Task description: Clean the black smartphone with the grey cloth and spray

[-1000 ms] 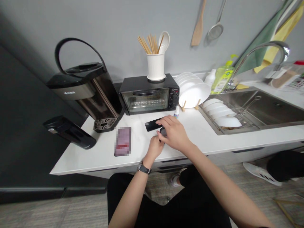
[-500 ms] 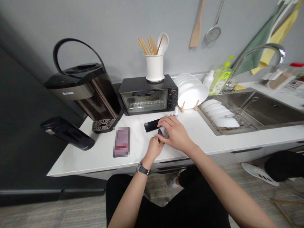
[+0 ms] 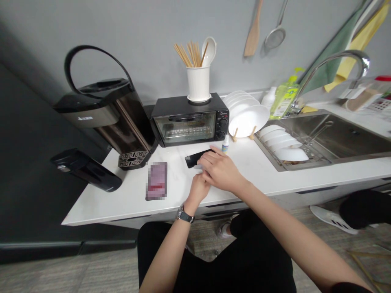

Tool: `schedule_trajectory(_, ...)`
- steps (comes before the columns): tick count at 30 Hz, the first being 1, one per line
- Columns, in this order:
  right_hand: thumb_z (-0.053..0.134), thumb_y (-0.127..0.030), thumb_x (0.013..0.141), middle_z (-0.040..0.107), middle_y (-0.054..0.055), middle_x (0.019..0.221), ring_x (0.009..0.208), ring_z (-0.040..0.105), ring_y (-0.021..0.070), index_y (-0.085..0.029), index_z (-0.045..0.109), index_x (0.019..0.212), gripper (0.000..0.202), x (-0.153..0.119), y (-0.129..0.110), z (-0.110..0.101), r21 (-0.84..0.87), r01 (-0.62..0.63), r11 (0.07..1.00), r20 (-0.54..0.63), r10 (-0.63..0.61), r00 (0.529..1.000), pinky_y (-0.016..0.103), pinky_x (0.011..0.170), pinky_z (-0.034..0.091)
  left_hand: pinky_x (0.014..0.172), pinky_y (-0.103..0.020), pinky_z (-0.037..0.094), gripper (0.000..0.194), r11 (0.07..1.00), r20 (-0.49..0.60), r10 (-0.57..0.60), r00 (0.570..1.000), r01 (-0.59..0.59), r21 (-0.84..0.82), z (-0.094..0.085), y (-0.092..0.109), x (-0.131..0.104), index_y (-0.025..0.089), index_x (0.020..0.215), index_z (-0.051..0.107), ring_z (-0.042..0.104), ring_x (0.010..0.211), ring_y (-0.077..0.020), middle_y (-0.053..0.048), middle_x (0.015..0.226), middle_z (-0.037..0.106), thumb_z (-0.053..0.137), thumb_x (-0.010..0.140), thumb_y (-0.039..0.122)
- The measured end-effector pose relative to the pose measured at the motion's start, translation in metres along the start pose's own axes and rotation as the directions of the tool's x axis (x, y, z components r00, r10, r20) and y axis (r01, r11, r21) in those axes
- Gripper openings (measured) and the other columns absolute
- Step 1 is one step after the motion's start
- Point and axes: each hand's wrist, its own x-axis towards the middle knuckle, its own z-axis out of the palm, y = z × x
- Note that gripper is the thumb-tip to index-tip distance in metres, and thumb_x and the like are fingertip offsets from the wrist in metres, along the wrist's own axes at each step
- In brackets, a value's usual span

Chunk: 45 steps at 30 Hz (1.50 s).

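Note:
My left hand [image 3: 200,186] is closed, the watch at its wrist, just above the front part of the counter. Over it lies my right hand [image 3: 222,170], fingers bent together. Between them is something small, nearly all hidden; only a pale grey edge [image 3: 198,167] shows. Just behind my hands a black phone [image 3: 194,159] lies flat, its right end covered by my right hand. A small white bottle [image 3: 225,145] with a blue label stands beyond my right fingertips. To the left lies a flat purple thing, blurred out [image 3: 157,181], perhaps a phone.
A black toaster oven [image 3: 186,128] carries a white holder [image 3: 198,83] of chopsticks. At left are a water dispenser [image 3: 122,122] and a dark flask [image 3: 87,171]. Plates [image 3: 249,121] stand in a rack near the sink [image 3: 351,156]. A person's shoe [image 3: 332,219] shows at lower right.
My right hand has turned over and closed further onto my left. The dark-rimmed grey thing seen between them is now almost wholly covered, and more of the small bottle shows.

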Motion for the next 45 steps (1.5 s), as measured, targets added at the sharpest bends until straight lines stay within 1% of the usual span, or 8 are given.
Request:
schedule_trajectory(7,0.066,-0.055,0.091,0.074,0.014,0.094,0.101,0.066,0.0368,-0.019,0.068,0.097,0.037,-0.003,0.007,-0.004,-0.114,-0.324,0.939,-0.136,0.308,0.942,0.067,0.118,0.03,0.065,-0.027,0.046,0.024,1.0,0.003,-0.015,1.0,0.015,0.025,0.0,0.006,0.002,0.017,0.089,0.072,0.074,0.079,-0.0237,-0.01,0.083,0.078,0.052,0.1,0.023)
schedule_trajectory(10,0.065,-0.042,0.094,0.074,0.018,0.098,0.117,0.061,0.0406,-0.015,0.071,0.098,0.028,0.002,0.002,-0.008,-0.136,-0.211,0.968,-0.084,0.201,0.976,0.069,0.121,0.026,0.062,-0.028,0.045,0.021,0.999,0.009,-0.028,1.0,0.028,0.038,-0.002,0.007,0.001,0.014,0.092,0.073,0.073,0.076,-0.0245,-0.012,0.082,0.078,0.053,0.098,0.02)
schedule_trajectory(14,0.053,-0.013,0.094,0.075,0.008,0.106,0.107,0.066,0.0261,-0.019,0.072,0.111,0.025,0.005,0.002,-0.002,0.03,0.111,0.993,0.029,-0.112,0.993,0.056,0.123,0.033,0.064,-0.03,0.045,0.019,0.999,0.02,-0.025,0.999,0.024,0.046,-0.004,0.007,-0.001,0.013,0.087,0.073,0.072,0.077,-0.0258,-0.013,0.082,0.078,0.055,0.094,0.014)
schedule_trajectory(22,0.063,-0.068,0.091,0.075,0.014,0.095,0.106,0.064,0.039,-0.018,0.071,0.103,0.052,-0.005,0.025,-0.007,-0.117,-0.273,0.955,-0.11,0.261,0.959,0.073,0.12,0.021,0.069,-0.028,0.045,0.022,1.0,0.0,-0.024,1.0,0.024,-0.014,-0.003,0.011,0.002,0.017,0.099,0.073,0.074,0.082,-0.0242,-0.01,0.089,0.079,0.057,0.103,0.031)
schedule_trajectory(27,0.062,-0.042,0.096,0.067,0.019,0.131,0.119,0.06,0.0362,-0.012,0.061,0.132,0.047,0.009,0.014,-0.011,-0.072,-0.075,0.995,-0.015,0.074,0.997,0.06,0.116,0.034,0.069,-0.028,0.045,0.024,0.999,0.011,-0.043,0.999,0.043,-0.028,-0.005,0.011,0.002,0.015,0.09,0.073,0.074,0.082,-0.0246,-0.012,0.088,0.079,0.056,0.102,0.027)
schedule_trajectory(30,0.056,-0.032,0.1,0.072,0.013,0.12,0.104,0.066,0.0288,-0.014,0.062,0.128,0.034,0.012,0.017,-0.004,0.044,0.037,0.998,0.062,-0.039,0.997,0.044,0.097,0.048,0.068,-0.029,0.046,0.027,0.998,0.015,-0.055,0.998,0.055,-0.038,-0.005,0.012,0.002,0.014,0.085,0.073,0.074,0.079,-0.0248,-0.012,0.086,0.079,0.055,0.102,0.026)
schedule_trajectory(37,0.047,-0.081,0.092,0.073,0.017,0.084,0.089,0.069,0.036,-0.015,0.07,0.09,0.07,-0.011,0.049,0.014,-0.163,-0.354,0.921,0.047,0.365,0.93,0.046,0.087,0.048,0.071,-0.028,0.051,0.027,0.995,0.004,-0.064,0.998,0.064,-0.071,-0.005,0.012,0.002,0.018,0.094,0.078,0.075,0.081,-0.0236,-0.009,0.088,0.081,0.06,0.1,0.036)
schedule_trajectory(45,0.049,-0.084,0.089,0.072,0.017,0.114,0.1,0.07,0.0365,-0.015,0.055,0.135,0.083,-0.015,0.035,0.014,0.177,-0.364,0.914,-0.085,0.383,0.92,0.045,0.081,0.054,0.071,-0.027,0.05,0.03,0.996,0.013,-0.042,0.999,0.043,-0.074,-0.003,0.009,0.002,0.018,0.093,0.078,0.076,0.085,-0.024,-0.009,0.092,0.082,0.057,0.102,0.037)
